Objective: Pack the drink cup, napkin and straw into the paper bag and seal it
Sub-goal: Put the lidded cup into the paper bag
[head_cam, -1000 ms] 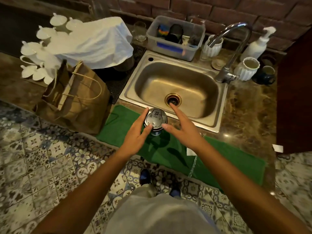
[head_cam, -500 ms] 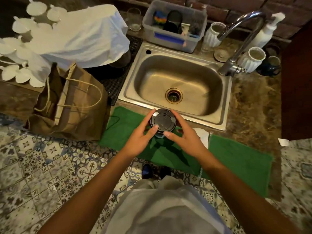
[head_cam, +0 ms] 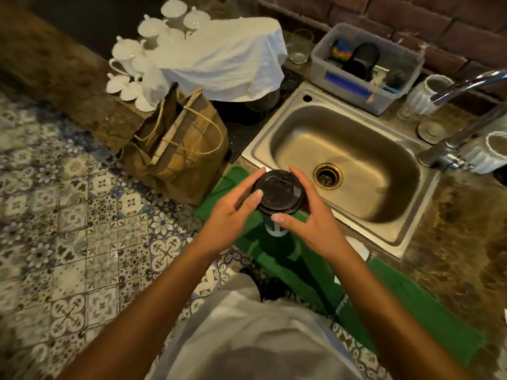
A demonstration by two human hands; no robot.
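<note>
gripping drink cup (head_cam: 277,197) | left hand (head_cam: 233,215), right hand (head_cam: 315,229) fingers clasp lid rim | above green towel (head_cam: 411,311)

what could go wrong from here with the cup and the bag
The drink cup is pinched only near its lid between the left hand and right hand; the lid could pop off or the cup slip. The paper bag leans with a narrow, folded mouth, so the cup may catch or tip it.

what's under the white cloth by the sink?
White cloth drapes over white lidded cups, which poke out at its left and rear. At its lower right edge a dark rounded item shows on the black mat. The rest beneath is covered.
</note>
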